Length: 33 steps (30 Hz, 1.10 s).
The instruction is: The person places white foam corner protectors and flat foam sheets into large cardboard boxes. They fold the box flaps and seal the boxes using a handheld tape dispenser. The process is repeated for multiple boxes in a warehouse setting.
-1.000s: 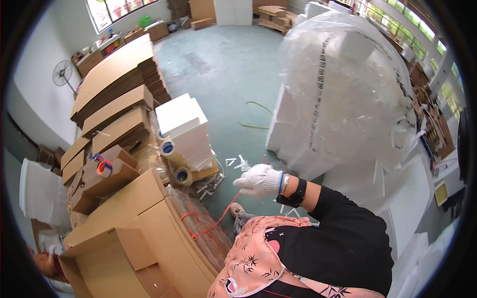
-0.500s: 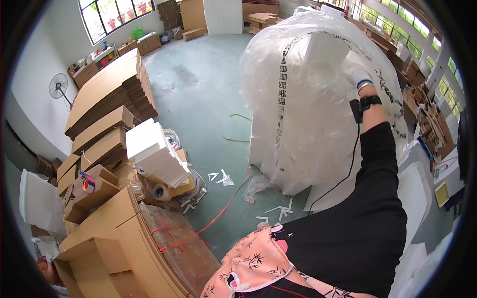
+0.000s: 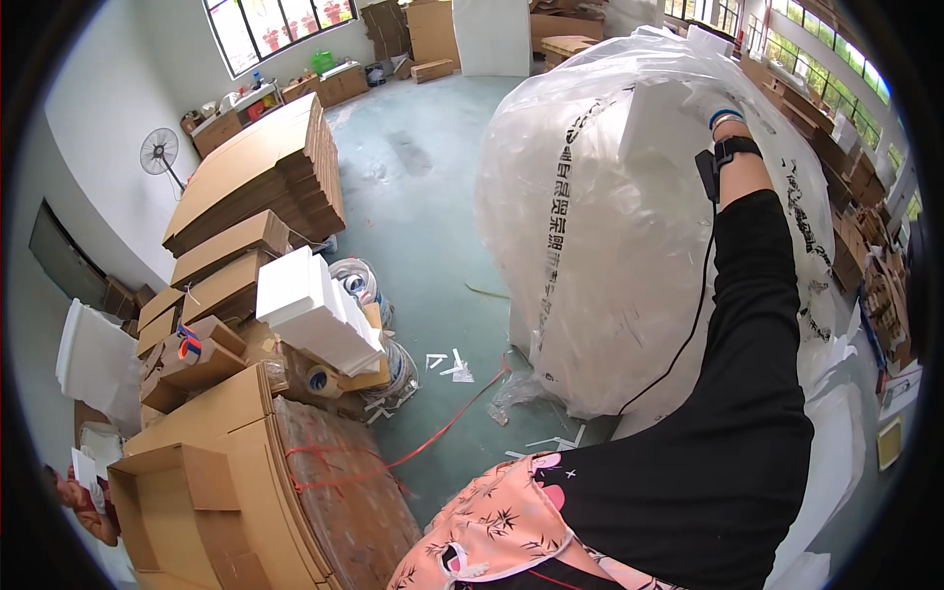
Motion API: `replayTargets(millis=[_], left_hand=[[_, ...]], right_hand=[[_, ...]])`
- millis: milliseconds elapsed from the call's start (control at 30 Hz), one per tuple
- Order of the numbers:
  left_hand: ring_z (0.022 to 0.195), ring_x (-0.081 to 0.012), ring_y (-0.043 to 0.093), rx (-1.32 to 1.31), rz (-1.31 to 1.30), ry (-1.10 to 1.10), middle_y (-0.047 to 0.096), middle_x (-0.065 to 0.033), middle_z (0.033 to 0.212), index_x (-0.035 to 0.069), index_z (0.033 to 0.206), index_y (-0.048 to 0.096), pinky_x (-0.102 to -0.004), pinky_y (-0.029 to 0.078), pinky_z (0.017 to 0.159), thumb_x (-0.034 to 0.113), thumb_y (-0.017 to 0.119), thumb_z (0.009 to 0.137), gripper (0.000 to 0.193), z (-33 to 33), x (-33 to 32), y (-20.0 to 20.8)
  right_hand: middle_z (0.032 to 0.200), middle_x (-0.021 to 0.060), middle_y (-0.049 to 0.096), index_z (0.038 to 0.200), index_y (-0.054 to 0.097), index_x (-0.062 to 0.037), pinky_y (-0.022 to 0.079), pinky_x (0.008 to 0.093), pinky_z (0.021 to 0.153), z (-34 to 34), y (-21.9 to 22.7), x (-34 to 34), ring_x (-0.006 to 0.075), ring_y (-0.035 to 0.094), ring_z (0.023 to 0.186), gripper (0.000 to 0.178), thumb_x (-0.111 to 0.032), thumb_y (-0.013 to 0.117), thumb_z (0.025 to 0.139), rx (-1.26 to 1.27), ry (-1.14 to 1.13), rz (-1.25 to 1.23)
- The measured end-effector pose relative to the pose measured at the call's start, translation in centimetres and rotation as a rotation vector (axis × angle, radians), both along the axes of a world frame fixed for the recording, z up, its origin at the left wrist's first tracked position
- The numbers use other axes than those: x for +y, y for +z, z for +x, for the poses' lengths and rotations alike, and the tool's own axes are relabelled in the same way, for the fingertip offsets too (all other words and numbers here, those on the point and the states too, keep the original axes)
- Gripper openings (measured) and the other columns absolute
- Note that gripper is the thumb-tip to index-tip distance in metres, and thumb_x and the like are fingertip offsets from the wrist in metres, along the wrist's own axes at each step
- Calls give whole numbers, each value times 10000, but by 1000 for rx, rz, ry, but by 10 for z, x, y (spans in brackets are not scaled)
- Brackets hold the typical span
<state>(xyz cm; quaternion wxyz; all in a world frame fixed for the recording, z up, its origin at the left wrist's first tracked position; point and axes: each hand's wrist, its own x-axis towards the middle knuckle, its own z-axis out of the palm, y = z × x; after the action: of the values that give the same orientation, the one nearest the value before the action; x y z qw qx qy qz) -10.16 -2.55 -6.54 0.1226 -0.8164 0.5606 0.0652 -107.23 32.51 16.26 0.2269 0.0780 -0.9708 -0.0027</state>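
My right hand (image 3: 709, 101), in a white glove, reaches into the top of a huge clear plastic bag (image 3: 629, 285) with dark printing down its side. Inside the bag is a white foam block (image 3: 651, 120), right beside the hand. The fingers blend into the white foam and film, so their grip is hidden. A black wrist strap (image 3: 736, 149) with a cable sits on that forearm. My left hand is out of view.
Flat cardboard stacks (image 3: 261, 167) and an open carton (image 3: 162, 501) line the left side. White foam boxes (image 3: 315, 305) stand near tape rolls. A red strap (image 3: 442, 433) and white scraps (image 3: 457, 369) lie on the floor. Another person (image 3: 88, 501) is at lower left.
The view has shifted, so the room appears farther right. My right hand has gone deeper into the bag's top, and the glove shows less. The other person shows more, with a white piece.
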Motion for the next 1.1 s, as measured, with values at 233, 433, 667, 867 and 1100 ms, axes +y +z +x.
replayTargets(millis=[233, 433, 667, 867, 1100], left_hand=[[1220, -351, 543, 34, -8, -67, 583, -190, 1323, 43, 1315, 564, -401, 417, 1027, 486, 573, 885, 617, -26, -13, 0], [1141, -380, 583, -79, -31, -252, 630, -202, 1234, 57, 1283, 592, -416, 442, 1001, 495, 574, 889, 589, -64, -40, 9], [972, -382, 652, 116, -307, -725, 694, -210, 1027, 37, 1089, 681, -466, 505, 893, 413, 689, 773, 491, -100, -94, -32], [962, -358, 653, 277, -96, -1171, 695, -178, 1005, 85, 1146, 664, -459, 511, 866, 374, 672, 780, 466, -229, -101, -27], [858, -336, 658, 846, -16, -1704, 680, -151, 906, 114, 1076, 688, -423, 534, 765, 298, 692, 807, 325, -388, -45, 6]], right_hand=[[1146, 187, 675, 1117, 701, -78, 488, 419, 951, 18, 2, 10, 353, 635, 1079, 452, -286, 620, 724, 77, -14, 175], [1134, 189, 678, 1050, 736, -102, 521, 421, 892, 70, 29, 36, 341, 657, 1031, 402, -258, 621, 697, 118, 171, 202], [1025, 161, 697, 1031, 707, -69, 529, 412, 843, 193, 71, 18, 335, 651, 970, 404, -282, 651, 692, 0, 194, 469], [861, 172, 686, 882, 719, -25, 538, 386, 726, 198, 86, 67, 325, 655, 783, 331, -268, 702, 657, -43, 323, 451], [920, 199, 696, 818, 727, -25, 543, 405, 748, 191, 108, 93, 343, 665, 822, 278, -240, 685, 646, -72, 168, 655]])
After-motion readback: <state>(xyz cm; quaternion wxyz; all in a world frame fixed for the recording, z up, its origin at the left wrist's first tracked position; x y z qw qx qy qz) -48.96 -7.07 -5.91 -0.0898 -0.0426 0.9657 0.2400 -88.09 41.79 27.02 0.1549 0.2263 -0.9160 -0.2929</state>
